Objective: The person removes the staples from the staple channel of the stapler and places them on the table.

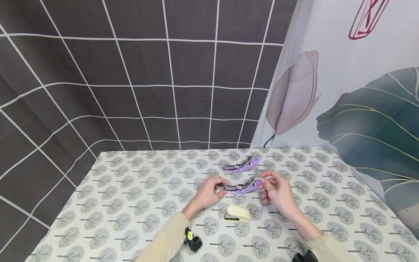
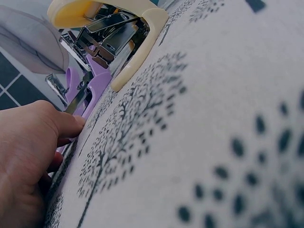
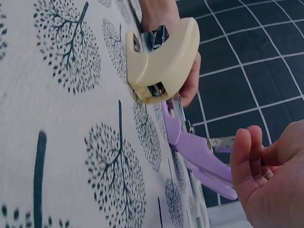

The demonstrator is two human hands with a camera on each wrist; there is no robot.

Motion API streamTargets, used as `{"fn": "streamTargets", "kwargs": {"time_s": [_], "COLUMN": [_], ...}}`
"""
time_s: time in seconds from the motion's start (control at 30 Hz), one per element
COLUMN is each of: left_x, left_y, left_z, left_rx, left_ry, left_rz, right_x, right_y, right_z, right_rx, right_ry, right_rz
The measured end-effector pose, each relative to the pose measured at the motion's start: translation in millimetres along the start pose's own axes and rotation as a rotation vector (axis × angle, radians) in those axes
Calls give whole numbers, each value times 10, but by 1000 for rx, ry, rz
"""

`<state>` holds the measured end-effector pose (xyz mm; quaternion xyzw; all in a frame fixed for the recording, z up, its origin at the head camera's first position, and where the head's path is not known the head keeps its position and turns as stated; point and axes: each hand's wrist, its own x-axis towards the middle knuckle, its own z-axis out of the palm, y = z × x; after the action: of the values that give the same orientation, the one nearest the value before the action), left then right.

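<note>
A purple stapler (image 1: 245, 187) lies opened out on the patterned cloth, its metal staple channel exposed. My left hand (image 1: 210, 192) pinches its left end between thumb and fingers; the left wrist view shows the thumb (image 2: 76, 121) low by the cloth. At the other end, my right hand (image 1: 278, 191) pinches the raised metal part (image 3: 222, 143) with thumb and fingertips, which hide its tip. Behind this one sits a second purple stapler (image 1: 243, 166), also opened out. Nearer to me is a cream stapler (image 1: 238, 213), closed and upright, between my forearms.
The table is covered by a white cloth (image 1: 137, 207) printed with grey trees. A dark curtain with white grid lines (image 1: 193, 102) hangs behind and to the left. On the right hangs a pale curtain with leaf prints (image 1: 330, 83).
</note>
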<state>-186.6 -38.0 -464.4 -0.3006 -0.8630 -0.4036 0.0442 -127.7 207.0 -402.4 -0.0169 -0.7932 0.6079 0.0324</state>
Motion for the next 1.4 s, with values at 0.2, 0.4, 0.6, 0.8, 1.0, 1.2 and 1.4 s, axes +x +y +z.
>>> {"fn": "streamTargets", "kwargs": {"time_s": [0.2,0.4,0.6,0.8,1.0,1.2,1.4], "left_x": [-15,-11,-11,-9,-13,-18,-10], "left_y": [-10,-10,-2,8,12,11,4], "left_z": [19,17,12,6,6,8,8], "left_rx": [-1,-12,-14,-10,-18,-17,-8], "left_ry": [7,7,10,9,-1,-4,4], "left_rz": [-2,6,9,8,-6,-16,-7], "right_x": [-5,-5,-8,4,27,35,53], "right_y": [52,111,166,240,351,445,494], "right_z": [-93,-200,-283,-342,-378,-372,-362], "right_rx": [2,-5,27,12,8,-3,-64], "right_ry": [3,3,11,6,5,5,12], "right_rz": [22,58,90,106,130,149,158]}}
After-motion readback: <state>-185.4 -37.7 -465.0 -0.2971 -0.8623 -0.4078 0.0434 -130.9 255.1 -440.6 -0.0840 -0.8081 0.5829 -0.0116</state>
